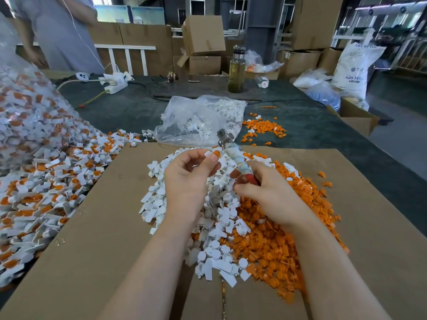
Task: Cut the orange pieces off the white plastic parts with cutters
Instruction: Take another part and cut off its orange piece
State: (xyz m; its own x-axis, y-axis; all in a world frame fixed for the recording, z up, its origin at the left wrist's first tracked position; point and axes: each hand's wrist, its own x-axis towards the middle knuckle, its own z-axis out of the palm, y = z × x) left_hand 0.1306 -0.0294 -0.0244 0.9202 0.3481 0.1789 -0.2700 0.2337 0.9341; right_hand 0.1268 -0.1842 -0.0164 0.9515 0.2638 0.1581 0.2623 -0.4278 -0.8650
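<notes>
Pinching a small white plastic part (pixel 209 154) with an orange piece (pixel 216 154) still joined to its right end, the left hand (pixel 184 179) holds it up between thumb and fingertips above the middle of the cardboard sheet (pixel 97 239). The part's long axis runs roughly left to right, orange end toward the cutters (pixel 233 155). The right hand (pixel 265 192) grips the cutters by their wrapped, red-tipped handles, fingers curled round them; the tool's long axis slants from the hand up and left toward the far edge of the cardboard, its metal head just beyond the part. Whether the blades touch the part I cannot tell.

Beneath both hands lies a white pile (pixel 215 227) of trimmed parts, and touching it on the right an orange pile (pixel 277 239) spreading toward the cardboard's right edge. Along the cardboard's left edge a large heap of uncut parts (pixel 46 192) spills out of a clear sack (pixel 20 107). Past the far edge sits a clear plastic bag (pixel 198 118) holding white parts, with scattered orange bits (pixel 263 130) just to its right on the dark worktop (pixel 124 112). Farther back stand a bottle (pixel 236 70), a power strip (pixel 115 86), and cardboard boxes (pixel 203 35); a standing person (pixel 62 31) is at the far left corner.
</notes>
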